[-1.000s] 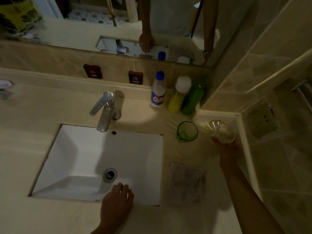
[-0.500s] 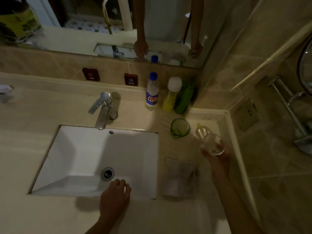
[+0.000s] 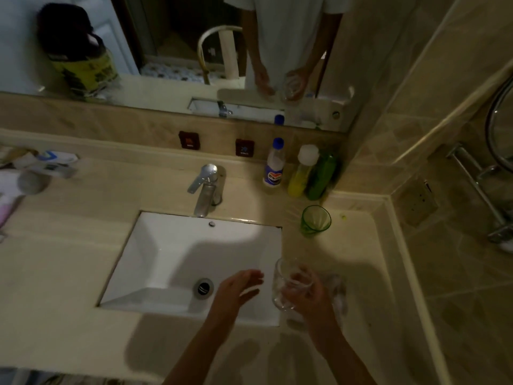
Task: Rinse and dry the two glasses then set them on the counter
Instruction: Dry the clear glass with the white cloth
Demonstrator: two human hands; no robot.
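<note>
While you stand at the sink: both hands are over its right front part.
Right hand (image 3: pixel 311 297): your fingers are closed around the clear glass (image 3: pixel 286 284), above the right edge of the sink (image 3: pixel 166 251).
Left hand (image 3: pixel 236 290): fingers spread, holding nothing, just beside the glass over the basin near the drain (image 3: pixel 204 287).
Green glass (image 3: pixel 316 220): upright on the counter (image 3: pixel 69 273), well apart from your hands.
Cloth (image 3: pixel 337 290): partly hidden under your right hand.
Free room: the basin under the faucet (image 3: pixel 206 187).

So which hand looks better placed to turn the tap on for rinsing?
The left hand. It is empty and open over the sink, on the faucet side. The right hand is already holding the clear glass at the sink's right edge.
</note>
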